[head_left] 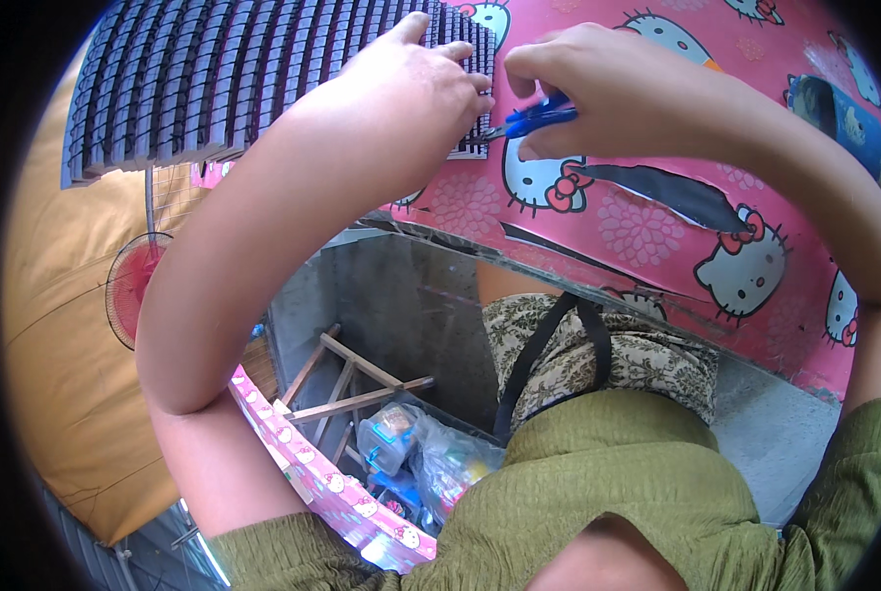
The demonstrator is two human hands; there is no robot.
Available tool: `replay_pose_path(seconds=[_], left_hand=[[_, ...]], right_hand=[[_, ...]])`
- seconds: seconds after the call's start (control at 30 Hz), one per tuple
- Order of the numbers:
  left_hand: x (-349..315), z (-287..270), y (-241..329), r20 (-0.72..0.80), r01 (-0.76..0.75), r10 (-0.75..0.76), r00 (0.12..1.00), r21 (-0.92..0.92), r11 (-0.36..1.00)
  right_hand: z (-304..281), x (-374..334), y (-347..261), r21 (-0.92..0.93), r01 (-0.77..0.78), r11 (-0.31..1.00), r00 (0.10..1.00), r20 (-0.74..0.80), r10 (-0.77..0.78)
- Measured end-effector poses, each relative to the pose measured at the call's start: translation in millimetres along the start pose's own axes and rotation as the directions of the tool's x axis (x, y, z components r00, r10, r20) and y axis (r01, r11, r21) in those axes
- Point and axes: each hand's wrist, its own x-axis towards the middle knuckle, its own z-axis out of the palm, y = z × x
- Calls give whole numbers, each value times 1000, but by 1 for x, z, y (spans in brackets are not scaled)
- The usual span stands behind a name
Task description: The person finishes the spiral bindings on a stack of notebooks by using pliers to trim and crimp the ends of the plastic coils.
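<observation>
A slatted mat (179, 94) of grey-lavender strips, bound with rows of black thread, lies across the far left of the table. On its right end rests my left hand (426, 84), fingers spread and holding nothing. Just right of that end, my right hand (583, 94) grips small scissors with blue handles (541, 116). Their metal blades point left at the mat's edge, close to my left fingertips. Whether the blades touch a thread cannot be made out.
The pink table cover (647, 231) with cartoon prints is torn, showing a dark layer (672, 192). A blue cylinder (849, 123) lies at the far right. Below left are a wooden folding frame (357, 379), a plastic bag (450, 458) and a red fan (137, 286).
</observation>
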Motion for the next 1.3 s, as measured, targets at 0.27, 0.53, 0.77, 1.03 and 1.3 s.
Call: replay_pose_path(seconds=[0.27,0.53,0.77,1.03,1.3], left_hand=[[-1,-1,-3,44,-5,5,999,3,1000],[7,-33,-10,220,-112,137,966,-125,986],[6,-8,-9,11,-135,137,991,-105,985],[2,-15,-7,61,-108,115,991,-116,987],[7,-22,-5,145,-103,124,982,-145,984]], right_hand=[[24,-9,5,-219,121,968,949,-260,-178],[-29,29,-3,375,-656,655,683,665,302],[12,-11,3,-187,54,981,992,-103,-74],[16,-2,2,-44,-120,992,985,118,124],[-29,34,7,190,-481,856,725,635,267]])
